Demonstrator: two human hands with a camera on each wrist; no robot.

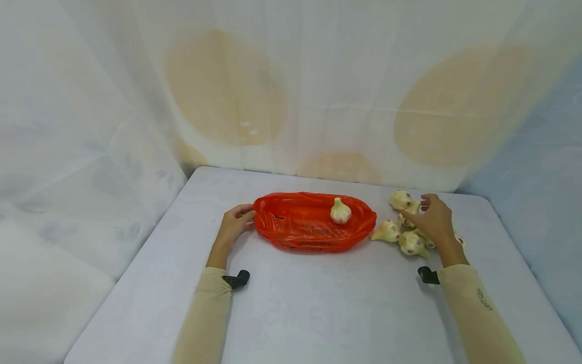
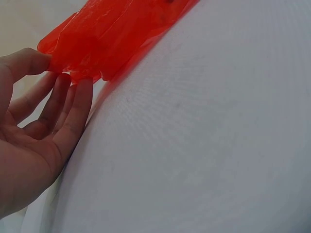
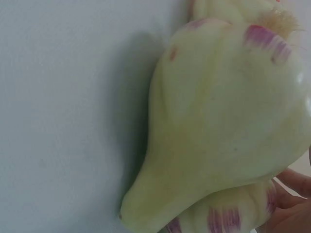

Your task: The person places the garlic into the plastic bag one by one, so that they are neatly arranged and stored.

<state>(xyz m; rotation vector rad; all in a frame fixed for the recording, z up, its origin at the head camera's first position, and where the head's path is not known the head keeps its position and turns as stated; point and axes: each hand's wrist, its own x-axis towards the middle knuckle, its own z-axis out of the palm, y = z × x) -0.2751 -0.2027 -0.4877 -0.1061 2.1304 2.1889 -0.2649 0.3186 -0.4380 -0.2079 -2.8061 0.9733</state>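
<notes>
A red plastic bag [image 1: 282, 237] lies spread wide like a shallow bowl, with printing on its inner side. One garlic bulb [image 1: 340, 211] sits inside, toward the right end. At the bag's left end my left hand [image 1: 233, 223] pinches the rim; in the left wrist view the thumb [image 2: 31, 62] lies over the red plastic [image 2: 121, 34] and the fingers are under it. My right hand [image 1: 435, 221] hovers over a heap of garlic bulbs [image 1: 413, 243], thumb and fingers spread apart. A large bulb [image 3: 218, 111] fills the right wrist view, hiding most of that hand.
The heap lies just right of the bag, one bulb [image 1: 386, 231] close to its right end. Another bulb [image 1: 400, 199] lies toward the back. A pale cloth covers the table [image 1: 318, 303], and patterned curtains [image 1: 336, 91] hang around it.
</notes>
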